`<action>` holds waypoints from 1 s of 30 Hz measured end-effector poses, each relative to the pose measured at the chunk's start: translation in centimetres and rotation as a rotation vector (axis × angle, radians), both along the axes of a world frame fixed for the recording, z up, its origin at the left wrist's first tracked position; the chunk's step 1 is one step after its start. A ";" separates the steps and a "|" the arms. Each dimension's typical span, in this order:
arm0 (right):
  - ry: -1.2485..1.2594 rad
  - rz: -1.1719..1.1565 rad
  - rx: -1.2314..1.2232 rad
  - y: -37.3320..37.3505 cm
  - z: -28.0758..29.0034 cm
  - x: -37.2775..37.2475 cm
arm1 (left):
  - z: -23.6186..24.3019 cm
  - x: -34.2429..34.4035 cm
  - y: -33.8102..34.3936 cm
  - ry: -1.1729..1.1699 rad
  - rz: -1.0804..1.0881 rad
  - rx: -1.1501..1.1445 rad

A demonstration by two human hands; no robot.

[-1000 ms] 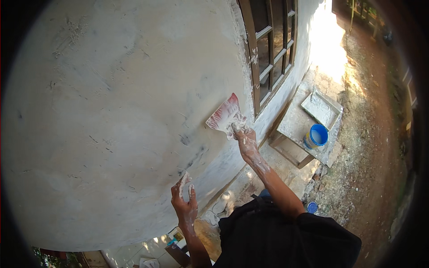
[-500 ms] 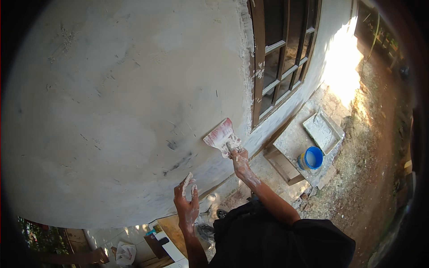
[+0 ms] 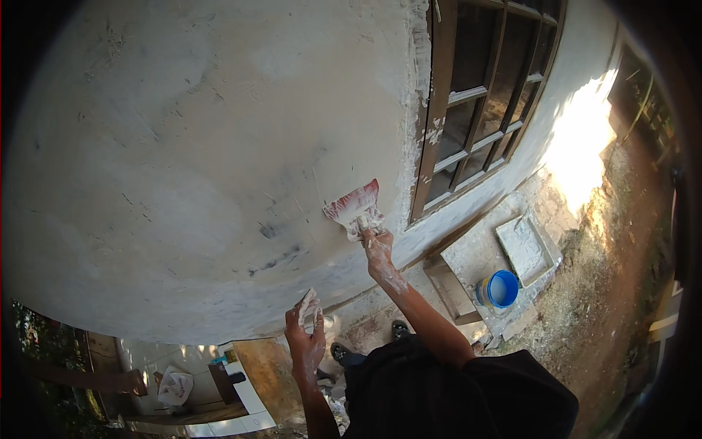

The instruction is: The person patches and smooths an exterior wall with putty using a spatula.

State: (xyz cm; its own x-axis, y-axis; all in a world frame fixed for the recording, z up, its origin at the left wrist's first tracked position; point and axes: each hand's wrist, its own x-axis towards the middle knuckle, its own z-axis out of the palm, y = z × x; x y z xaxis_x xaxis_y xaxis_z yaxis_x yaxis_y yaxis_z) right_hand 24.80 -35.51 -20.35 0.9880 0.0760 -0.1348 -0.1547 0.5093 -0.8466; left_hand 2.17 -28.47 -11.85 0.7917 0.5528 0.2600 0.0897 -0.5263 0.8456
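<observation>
My right hand [image 3: 376,245], smeared white, is closed round the handle of a wide putty knife [image 3: 356,203]. Its reddish blade carries streaks of white putty, and a thick clump coats the handle end. The blade lies at or close against the plastered wall [image 3: 219,183], left of the window frame; whether it touches is hard to tell. Lower and to the left, my left hand [image 3: 305,336] is raised near the wall with curled fingers around a pale, putty-coated thing [image 3: 308,306] I cannot make out. Dark scuffs and scratches mark the wall beside the knife.
A brown-framed window [image 3: 475,110] is set in the wall at right. Below it a low wooden stand [image 3: 461,256] bears a white-crusted tray [image 3: 525,249] and a blue bucket [image 3: 503,288]. At lower left are a white bag [image 3: 175,385] and a tiled ledge [image 3: 252,402].
The putty knife and my right hand have shifted slightly up and left, the blade turning a little. My view has moved too, bringing my feet into sight. The left hand stays raised.
</observation>
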 end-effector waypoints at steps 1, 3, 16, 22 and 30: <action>0.000 0.013 -0.001 -0.8 -1.3 -1.1 | -0.1 -0.4 -0.1 0.000 0.013 -0.001; -0.046 0.058 0.104 -2.8 -1.8 -2.1 | -0.3 -0.5 -0.5 0.039 0.045 -0.021; -0.090 -0.061 -0.021 0.6 4.0 1.6 | -0.4 4.8 -1.0 -0.016 0.024 0.001; -0.068 0.187 0.042 -3.9 -2.2 -3.3 | -3.4 7.1 -1.6 0.075 -0.056 -0.133; -0.206 0.473 -0.030 -5.1 4.0 -5.8 | -2.2 9.6 -4.4 -0.291 0.063 -0.529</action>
State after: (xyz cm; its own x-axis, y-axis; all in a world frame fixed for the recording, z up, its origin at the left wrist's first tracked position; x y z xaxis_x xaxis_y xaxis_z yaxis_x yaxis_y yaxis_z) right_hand 18.96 -40.62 -16.36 0.8529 0.5197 0.0500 -0.1903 0.3987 -0.8971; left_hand 11.78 -32.87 -14.07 0.6910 0.7096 0.1381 -0.1671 -0.0292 0.9855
